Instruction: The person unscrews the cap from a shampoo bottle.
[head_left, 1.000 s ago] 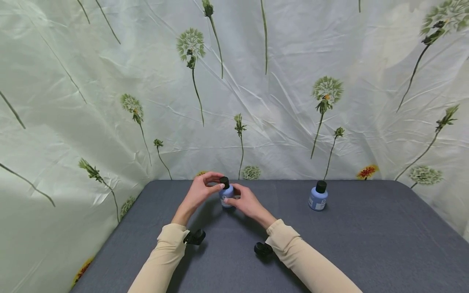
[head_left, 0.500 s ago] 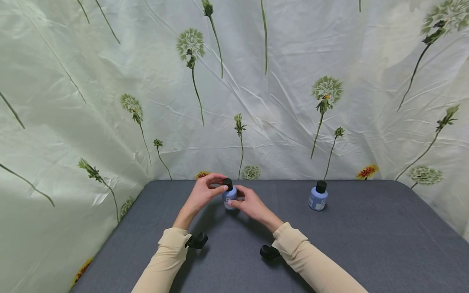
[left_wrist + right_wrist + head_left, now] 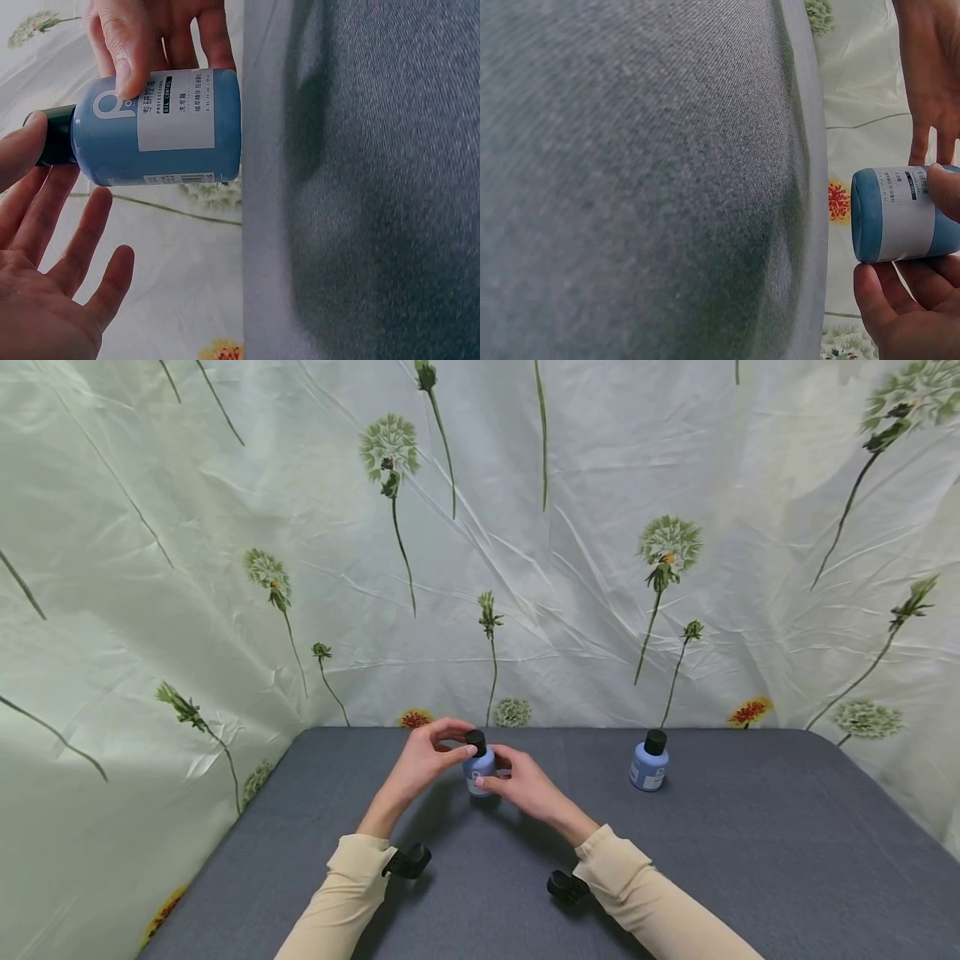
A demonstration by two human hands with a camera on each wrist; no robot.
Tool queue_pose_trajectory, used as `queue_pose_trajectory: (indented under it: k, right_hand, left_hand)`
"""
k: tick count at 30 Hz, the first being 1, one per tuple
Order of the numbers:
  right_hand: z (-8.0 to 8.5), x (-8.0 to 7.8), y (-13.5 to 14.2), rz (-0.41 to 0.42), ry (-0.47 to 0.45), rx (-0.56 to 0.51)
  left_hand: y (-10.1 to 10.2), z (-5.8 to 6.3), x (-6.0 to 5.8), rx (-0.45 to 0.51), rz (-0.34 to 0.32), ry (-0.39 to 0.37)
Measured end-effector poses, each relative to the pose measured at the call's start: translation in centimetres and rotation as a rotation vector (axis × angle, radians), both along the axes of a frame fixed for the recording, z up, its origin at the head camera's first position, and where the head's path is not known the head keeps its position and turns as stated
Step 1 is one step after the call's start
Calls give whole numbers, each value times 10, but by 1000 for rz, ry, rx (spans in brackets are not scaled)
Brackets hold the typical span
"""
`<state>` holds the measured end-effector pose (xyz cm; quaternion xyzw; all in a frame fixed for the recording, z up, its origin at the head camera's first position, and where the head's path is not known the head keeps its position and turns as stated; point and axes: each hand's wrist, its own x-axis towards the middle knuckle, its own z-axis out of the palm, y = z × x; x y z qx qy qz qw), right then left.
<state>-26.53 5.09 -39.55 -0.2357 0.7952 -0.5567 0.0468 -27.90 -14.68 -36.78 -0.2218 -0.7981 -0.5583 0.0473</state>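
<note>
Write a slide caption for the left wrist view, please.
Left hand pinches the black cap while right hand holds the blue bottle.

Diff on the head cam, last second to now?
The blue shampoo bottle shifted slightly right and toward the person, along with both hands. Nothing newly gripped or released: the left hand still pinches the black cap, the right hand the body. Unchanged: the second blue bottle stands upright at right on the grey tabletop.
</note>
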Motion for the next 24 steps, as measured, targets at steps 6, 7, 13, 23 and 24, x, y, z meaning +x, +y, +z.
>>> queue_pose_trajectory:
  k: [6,7,13,23,24]
  right_hand:
    - [27,25,5,19,-5,-22]
    - [28,27,6,20,-1,-19]
    - [22,24,10,7,-20,-19]
    - [-2,12,22,-7,-11,-20]
    - [-2,12,23,-5,-9,-20]
  left_hand:
    - [3,-11,-7,-3,8,-6]
    - [4,-11,-6,-3,10,-9]
    - [11,-8,-3,17,-3,-25]
    - [25,23,26,-12,-36,-4]
    - [26,23,27,-9,-37,3]
